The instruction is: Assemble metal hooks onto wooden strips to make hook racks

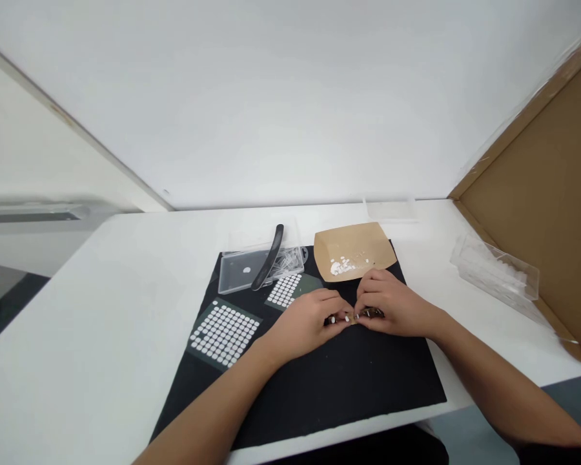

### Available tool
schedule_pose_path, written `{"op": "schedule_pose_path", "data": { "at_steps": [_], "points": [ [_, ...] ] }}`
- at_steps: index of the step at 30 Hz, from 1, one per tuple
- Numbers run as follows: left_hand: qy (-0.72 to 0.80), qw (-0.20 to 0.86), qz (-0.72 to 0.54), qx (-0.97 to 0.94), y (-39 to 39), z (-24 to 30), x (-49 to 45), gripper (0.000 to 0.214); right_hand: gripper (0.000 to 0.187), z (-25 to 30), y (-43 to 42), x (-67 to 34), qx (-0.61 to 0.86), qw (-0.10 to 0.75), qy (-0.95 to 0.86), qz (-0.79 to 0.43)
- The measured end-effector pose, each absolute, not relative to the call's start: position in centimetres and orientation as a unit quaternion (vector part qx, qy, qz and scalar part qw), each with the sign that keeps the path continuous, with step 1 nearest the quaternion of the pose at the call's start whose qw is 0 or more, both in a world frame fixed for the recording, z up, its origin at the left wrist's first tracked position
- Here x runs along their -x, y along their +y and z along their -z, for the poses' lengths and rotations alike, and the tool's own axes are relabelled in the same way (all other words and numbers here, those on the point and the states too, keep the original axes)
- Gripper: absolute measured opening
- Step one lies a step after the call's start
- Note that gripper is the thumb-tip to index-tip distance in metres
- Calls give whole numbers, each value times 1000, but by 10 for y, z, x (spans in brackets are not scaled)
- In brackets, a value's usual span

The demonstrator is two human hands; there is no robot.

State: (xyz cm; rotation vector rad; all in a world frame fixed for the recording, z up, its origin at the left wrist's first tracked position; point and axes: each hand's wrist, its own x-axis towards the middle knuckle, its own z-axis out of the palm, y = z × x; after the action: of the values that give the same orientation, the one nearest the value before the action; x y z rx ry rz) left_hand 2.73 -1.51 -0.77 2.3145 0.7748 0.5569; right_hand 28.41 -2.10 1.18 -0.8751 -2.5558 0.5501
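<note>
Both of my hands meet over the middle of a black mat [319, 381] on a white table. My left hand [306, 323] is curled, its fingertips pinched on a thin strip with small white pieces [345, 318]. My right hand [392, 309] is also closed, pinching the other, darker end of the same strip [374, 313]. Just behind the hands lies a brown paper tray [353, 248] with small white bits in it. Two sheets of white round dots [224, 332] [285, 290] lie to the left of my left hand.
A clear plastic box [252, 266] with a black curved file [270, 255] across it sits at the mat's back left. A clear plastic case [496, 274] lies at the right, beside a brown board [537, 194] leaning on the wall. The table's front edge is near.
</note>
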Motion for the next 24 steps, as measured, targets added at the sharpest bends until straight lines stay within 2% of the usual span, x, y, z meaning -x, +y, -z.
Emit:
{"op": "schedule_pose_path", "data": {
  "at_steps": [9,17,21,24],
  "points": [
    [294,299,-190,-888,-15,10,-26,5,7,-13,-23,-282,316,207,-905,-197],
    [282,258,-194,-904,-15,8,-24,5,9,-22,-25,-282,327,247,-870,-275],
    [233,222,-272,-907,-15,-2,-23,16,6,-23,-27,-283,336,271,-846,-312],
    [208,194,-355,-890,-18,-9,-24,14,5,-22,-28,-283,330,290,-836,-329]
  ]
}}
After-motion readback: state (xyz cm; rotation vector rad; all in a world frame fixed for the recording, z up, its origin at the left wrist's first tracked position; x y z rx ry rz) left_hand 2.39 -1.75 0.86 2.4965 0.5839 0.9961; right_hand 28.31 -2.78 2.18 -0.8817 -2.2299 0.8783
